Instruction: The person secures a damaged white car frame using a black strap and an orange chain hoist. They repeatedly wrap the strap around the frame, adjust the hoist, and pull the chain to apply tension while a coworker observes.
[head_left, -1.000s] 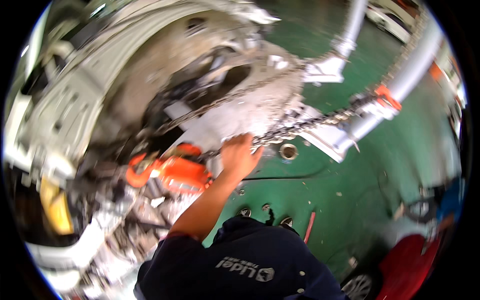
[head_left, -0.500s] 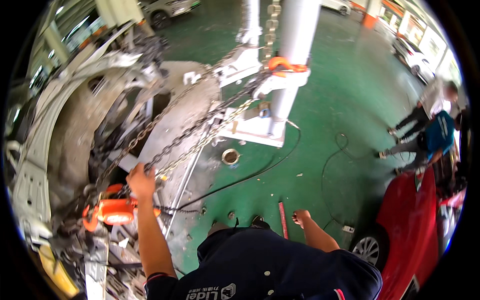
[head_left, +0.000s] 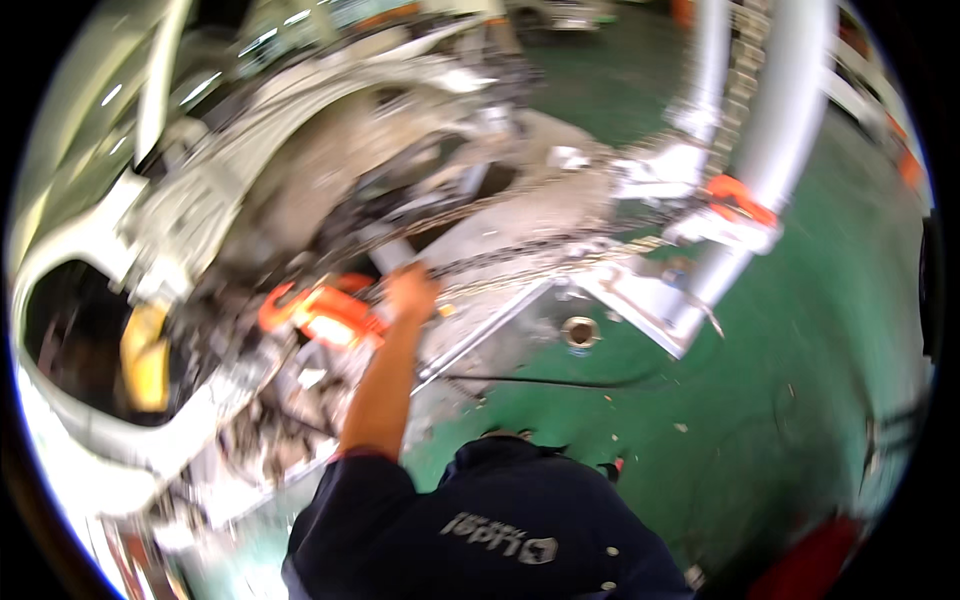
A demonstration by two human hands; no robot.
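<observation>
Visibly, one of two hands (head_left: 411, 291) (left), openness and hold unclear, beside one hoist (head_left: 335, 316).

I see green floor (head_left: 740, 440) across the right half of the frame, dotted with pale scraps (head_left: 680, 428); bright light strips (head_left: 258, 42) at upper left; a pale vehicle (head_left: 575, 15) at the top edge; a blurred red shape (head_left: 810, 565) lower right.

I'm in a car body-repair workshop: a stripped car body (head_left: 205, 200) to my left, an orange chain hoist (head_left: 335, 316), chains (head_left: 530, 247) running to a silver post (head_left: 787, 120) on green floor (head_left: 770, 390).
</observation>
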